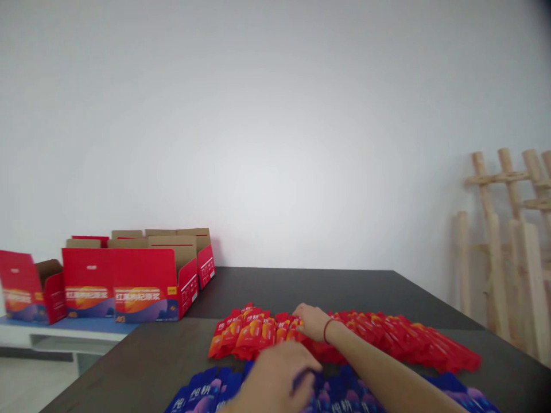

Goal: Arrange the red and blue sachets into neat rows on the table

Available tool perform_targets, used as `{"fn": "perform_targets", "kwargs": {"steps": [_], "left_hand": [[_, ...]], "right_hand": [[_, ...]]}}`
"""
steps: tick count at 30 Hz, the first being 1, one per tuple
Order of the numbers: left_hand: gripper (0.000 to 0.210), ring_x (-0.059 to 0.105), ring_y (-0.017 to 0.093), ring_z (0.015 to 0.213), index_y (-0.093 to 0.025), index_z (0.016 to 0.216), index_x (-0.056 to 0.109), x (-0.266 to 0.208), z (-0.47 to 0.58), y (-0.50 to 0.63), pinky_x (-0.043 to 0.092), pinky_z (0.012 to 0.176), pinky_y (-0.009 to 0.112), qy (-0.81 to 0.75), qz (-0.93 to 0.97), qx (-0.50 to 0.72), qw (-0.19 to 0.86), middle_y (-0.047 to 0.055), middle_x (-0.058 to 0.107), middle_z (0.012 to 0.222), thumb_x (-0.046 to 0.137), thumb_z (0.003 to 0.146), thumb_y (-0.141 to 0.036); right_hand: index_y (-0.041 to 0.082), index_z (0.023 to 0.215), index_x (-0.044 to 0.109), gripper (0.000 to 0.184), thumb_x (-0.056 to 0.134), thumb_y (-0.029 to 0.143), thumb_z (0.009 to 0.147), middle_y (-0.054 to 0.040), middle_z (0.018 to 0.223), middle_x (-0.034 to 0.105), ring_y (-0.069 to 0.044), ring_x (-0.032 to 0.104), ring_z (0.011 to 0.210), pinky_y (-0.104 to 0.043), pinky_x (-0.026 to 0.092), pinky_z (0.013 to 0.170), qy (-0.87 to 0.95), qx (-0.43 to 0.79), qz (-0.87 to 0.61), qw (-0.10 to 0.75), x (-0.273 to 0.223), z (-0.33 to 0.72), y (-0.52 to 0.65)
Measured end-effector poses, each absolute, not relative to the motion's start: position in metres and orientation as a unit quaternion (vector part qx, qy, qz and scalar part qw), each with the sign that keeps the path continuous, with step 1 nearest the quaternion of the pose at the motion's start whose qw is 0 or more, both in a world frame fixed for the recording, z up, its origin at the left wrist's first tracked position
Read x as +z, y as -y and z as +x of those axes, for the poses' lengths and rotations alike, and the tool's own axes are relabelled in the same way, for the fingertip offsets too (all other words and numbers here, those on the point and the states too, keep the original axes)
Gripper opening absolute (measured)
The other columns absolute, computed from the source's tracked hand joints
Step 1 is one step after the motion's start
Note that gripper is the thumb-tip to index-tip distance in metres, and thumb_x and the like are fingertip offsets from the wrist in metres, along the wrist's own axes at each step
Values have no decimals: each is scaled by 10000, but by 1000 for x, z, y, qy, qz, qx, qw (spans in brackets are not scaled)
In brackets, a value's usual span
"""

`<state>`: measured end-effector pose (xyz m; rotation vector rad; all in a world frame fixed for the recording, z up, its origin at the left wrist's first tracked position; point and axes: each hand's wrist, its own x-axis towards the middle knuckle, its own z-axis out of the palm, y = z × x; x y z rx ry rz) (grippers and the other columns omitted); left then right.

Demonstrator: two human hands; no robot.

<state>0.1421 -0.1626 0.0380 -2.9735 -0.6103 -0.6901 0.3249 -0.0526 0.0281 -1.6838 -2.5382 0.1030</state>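
Red sachets with an orange print lie overlapped in a long row across the table. My right hand, with a thin red band at the wrist, rests over the middle of this row. Its fingers curl down onto a red sachet; their tips are partly hidden. Nearer to me runs a second row of blue sachets with white lettering. Low over this blue row is my left hand, bent and smeared by motion. Dark blue shows between its thumb and forefinger, but I cannot tell whether it grips a sachet.
Several open red cartons with brown inner flaps stand at the left, partly on a lower white-and-blue bench. The dark table reaches back to a pale wall. Wooden frames stand beyond its right edge.
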Motion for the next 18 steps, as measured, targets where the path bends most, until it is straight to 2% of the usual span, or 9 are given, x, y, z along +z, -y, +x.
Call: {"fn": "perform_targets", "kwargs": {"steps": [1,2,3,6,9,14,16,18], "left_hand": [[297,605,215,1029,-250,1199,567,44,118,142,497,923,395,257,-940,-226,4,73,637,1163,490,914,-222],[367,576,227,1116,-265,1204,567,47,95,123,447,1003,391,356,-908,-216,-42,52,620,1220,580,839,-236],[533,499,259,1235,-266,1260,537,47,74,105,386,1069,397,418,-886,-182,-81,58,564,1323,671,744,-270],[1096,229,342,1418,-186,1464,297,32,36,65,260,1139,437,530,-832,-71,-147,160,270,1544,808,512,-375],[1330,102,370,1443,-138,1512,128,6,31,45,215,1143,470,571,-804,-11,-169,209,125,1574,823,428,-469],[1323,149,392,1430,-159,1509,175,-10,23,36,212,1142,462,550,-818,-13,-171,195,217,1555,826,419,-535],[1208,239,391,1404,-205,1482,277,-4,10,29,252,1128,456,520,-828,-23,-206,155,314,1524,816,461,-562],[978,385,369,1331,-237,1398,431,6,1,17,327,1092,428,486,-830,-43,-269,106,466,1430,777,557,-596]], "right_hand": [[202,1183,634,384,556,313,824,-122,1233,613,-271,588,1107,-387,445,910,838,39,-542,53,25,321,50],[217,1244,595,474,594,380,800,-119,1294,576,-282,563,1144,-413,434,934,844,45,-531,58,22,316,49],[230,1295,555,578,630,447,763,-118,1350,536,-295,537,1178,-445,418,960,850,54,-520,63,19,309,48],[227,1405,434,890,701,592,637,-147,1469,406,-345,442,1274,-542,327,1032,864,91,-491,63,12,283,45],[177,1445,368,1061,729,641,561,-192,1470,390,-376,395,1307,-565,274,1060,864,110,-489,46,9,257,42],[176,1370,475,980,723,656,552,-169,1354,532,-376,484,1229,-553,321,1038,863,105,-494,36,2,242,43],[192,1374,473,963,697,675,571,-159,1368,522,-378,477,1233,-563,315,1038,869,99,-482,49,-1,246,46],[203,1377,470,940,663,695,600,-160,1371,517,-383,482,1221,-584,318,1023,870,101,-480,55,-1,252,49]]}}
